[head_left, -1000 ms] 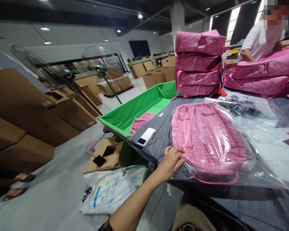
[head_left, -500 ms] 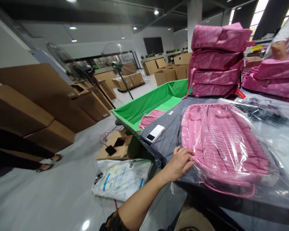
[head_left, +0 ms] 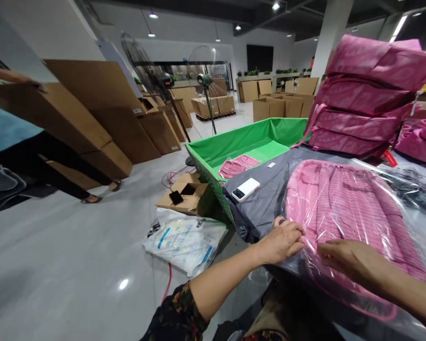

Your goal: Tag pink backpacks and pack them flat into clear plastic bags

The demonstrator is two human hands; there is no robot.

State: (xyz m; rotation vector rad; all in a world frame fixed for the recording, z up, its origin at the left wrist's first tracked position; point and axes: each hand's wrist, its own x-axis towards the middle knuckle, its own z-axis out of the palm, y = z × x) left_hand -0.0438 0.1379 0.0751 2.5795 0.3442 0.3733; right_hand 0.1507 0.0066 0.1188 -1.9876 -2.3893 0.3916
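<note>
Your left hand (head_left: pixel 282 240) is at the near-left edge of the clear bag (head_left: pixel 424 246), fingers curled. Your right hand (head_left: pixel 348 258) is just beside it, over the bagged pink backpack (head_left: pixel 344 203), fingers bunched. Can't tell from this angle whether either grip is clamped on the film. Backpack lies flat inside the bag on the grey-covered worktop (head_left: pixel 266 201), right in front of you. White device (head_left: pixel 246 190) sits left of it, pink stack (head_left: pixel 365 102) behind, green bin (head_left: pixel 241 135) adjoining. White sack (head_left: pixel 186 241) is on the floor, at your left.
</note>
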